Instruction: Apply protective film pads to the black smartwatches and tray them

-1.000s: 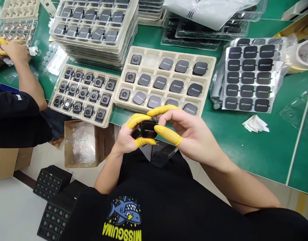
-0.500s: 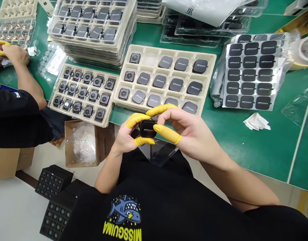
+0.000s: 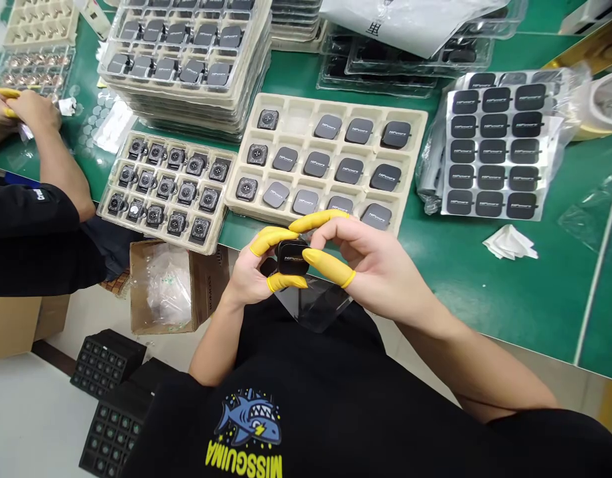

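A black smartwatch (image 3: 292,257) with HiFuture lettering on its face is held up before my chest. My left hand (image 3: 259,265), yellow cots on its fingers, is closed round the left side of it, a finger above and the thumb below. My right hand (image 3: 358,255) has its cotted thumb on the face's right edge and its cotted index finger reaching over the top corner. A dark clear plastic sheet (image 3: 318,305) hangs below the hands. Just beyond them lies a cream tray (image 3: 297,119) of watches, several showing their sensor backs, others HiFuture-lettered faces.
A smaller tray (image 3: 214,245) of watches lies at left, behind it a tall tray stack (image 3: 196,109). At right are a sticker sheet (image 3: 492,139), crumpled tissue (image 3: 510,242) and a tape roll (image 3: 607,103). A co-worker's hands (image 3: 22,109) work at far left; a carton (image 3: 161,285) stands below.
My right thumb has shifted slightly left on the watch's edge. My left hand keeps its hold, and the view has moved a little. The co-worker's hands at far left have moved slightly.
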`<state>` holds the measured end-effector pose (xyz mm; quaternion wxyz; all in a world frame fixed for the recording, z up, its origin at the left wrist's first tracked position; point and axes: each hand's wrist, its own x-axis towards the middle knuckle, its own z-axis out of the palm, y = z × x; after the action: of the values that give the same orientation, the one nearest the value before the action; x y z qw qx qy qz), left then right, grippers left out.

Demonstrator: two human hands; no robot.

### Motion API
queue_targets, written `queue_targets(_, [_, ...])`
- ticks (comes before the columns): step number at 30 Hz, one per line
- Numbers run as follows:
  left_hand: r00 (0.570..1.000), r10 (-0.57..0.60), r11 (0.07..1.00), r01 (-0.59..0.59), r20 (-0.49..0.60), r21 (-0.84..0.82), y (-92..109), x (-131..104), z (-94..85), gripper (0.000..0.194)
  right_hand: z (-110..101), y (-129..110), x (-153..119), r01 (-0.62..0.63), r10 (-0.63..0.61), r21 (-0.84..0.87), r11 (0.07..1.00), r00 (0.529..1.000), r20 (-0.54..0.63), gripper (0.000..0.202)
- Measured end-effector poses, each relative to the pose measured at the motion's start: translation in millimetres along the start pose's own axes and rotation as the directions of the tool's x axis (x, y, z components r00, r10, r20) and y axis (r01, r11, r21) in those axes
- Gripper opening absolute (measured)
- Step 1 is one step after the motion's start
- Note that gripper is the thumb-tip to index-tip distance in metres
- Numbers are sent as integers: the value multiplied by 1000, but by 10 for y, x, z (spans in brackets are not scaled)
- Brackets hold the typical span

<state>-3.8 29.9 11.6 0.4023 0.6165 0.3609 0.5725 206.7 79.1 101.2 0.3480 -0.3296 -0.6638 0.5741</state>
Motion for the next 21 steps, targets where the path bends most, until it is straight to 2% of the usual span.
queue_targets(10, [1000, 18, 1000, -18, -13, -18, 6, 2, -1, 75, -1, -10, -8, 4, -3, -30, 1000, 1000, 10, 13])
queue_targets(15, [1000, -9, 999, 9, -12, -35, -11, -12, 4, 75, -3, -7, -11, 1, 0, -58, 998, 1000, 11, 13])
queue_targets(18, [999, -38, 999, 37, -13, -13, -23, -25, 2, 77, 9, 9, -16, 17, -16, -107, 994, 1000, 12, 13])
queue_targets(21, [997, -78, 997, 79, -20, 21, -8, -26, -9, 80, 6, -5, -36, 68, -70, -235, 970, 998, -1, 8])
